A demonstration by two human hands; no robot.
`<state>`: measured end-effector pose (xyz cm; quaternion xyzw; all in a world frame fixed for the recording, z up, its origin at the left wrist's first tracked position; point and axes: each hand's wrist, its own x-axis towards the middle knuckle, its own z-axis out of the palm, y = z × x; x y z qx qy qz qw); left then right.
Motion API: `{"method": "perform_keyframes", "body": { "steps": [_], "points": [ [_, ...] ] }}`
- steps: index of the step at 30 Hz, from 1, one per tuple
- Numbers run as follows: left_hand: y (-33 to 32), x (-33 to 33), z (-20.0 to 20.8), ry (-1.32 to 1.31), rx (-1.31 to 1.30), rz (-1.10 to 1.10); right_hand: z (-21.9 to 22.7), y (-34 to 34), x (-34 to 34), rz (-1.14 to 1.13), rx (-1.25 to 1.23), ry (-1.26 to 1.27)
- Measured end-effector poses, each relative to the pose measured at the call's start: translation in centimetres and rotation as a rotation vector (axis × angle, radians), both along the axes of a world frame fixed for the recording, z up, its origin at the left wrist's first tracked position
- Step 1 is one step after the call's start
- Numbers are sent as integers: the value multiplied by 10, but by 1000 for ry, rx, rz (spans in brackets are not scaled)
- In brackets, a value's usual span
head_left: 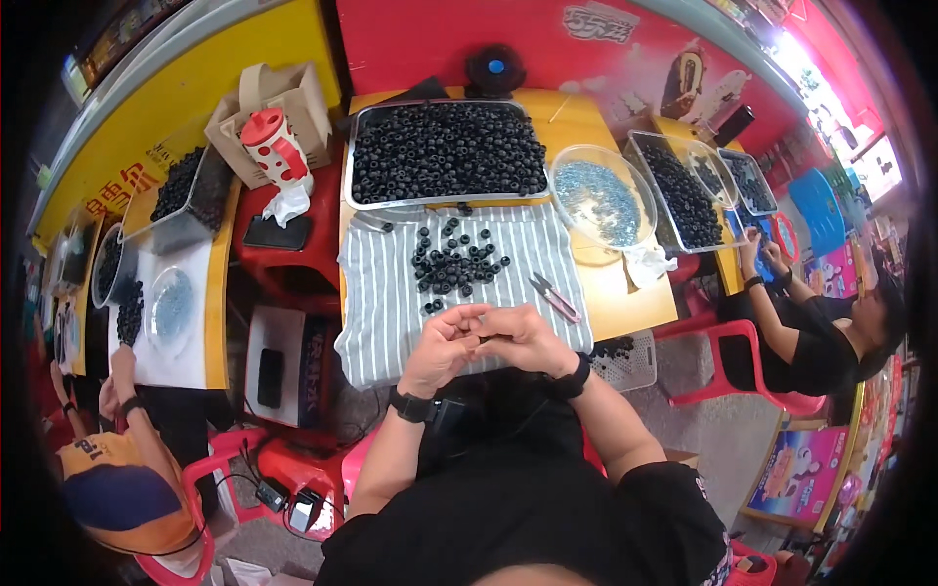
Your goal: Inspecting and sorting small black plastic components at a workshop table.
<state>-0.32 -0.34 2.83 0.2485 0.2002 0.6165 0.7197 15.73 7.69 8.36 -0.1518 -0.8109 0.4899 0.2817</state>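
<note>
My left hand [438, 350] and my right hand [529, 339] meet over the near edge of a grey-and-white striped cloth [376, 317]. Their fingertips are pinched together; whatever is between them is too small or hidden to make out. Just beyond my hands, small black ring-shaped pieces [451, 266] lie loose on the cloth. A pair of thread snips [556, 298] with pinkish handles rests to their right. Behind the cloth stands a clear-walled tray [449, 203] heaped with the same black pieces. Right of it is a round clear tub [638, 186] of small bluish, shiny bits.
Another bin of black pieces [681, 190] stands right of the tub, beside a crumpled tissue [648, 265]. On a red stool at left are a phone [277, 232] and a red-and-white cup [277, 146]. One person [806, 332] sits at right, another [137, 479] at left.
</note>
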Motion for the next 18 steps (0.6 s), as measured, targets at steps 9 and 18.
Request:
{"method": "perform_keyframes", "body": {
  "steps": [9,18],
  "points": [
    [6,2,0,-38,23,11,27,27,64,-428,-17,-104],
    [0,3,-4,-26,10,21,63,158,205,-1175,579,-314]
  ]
}}
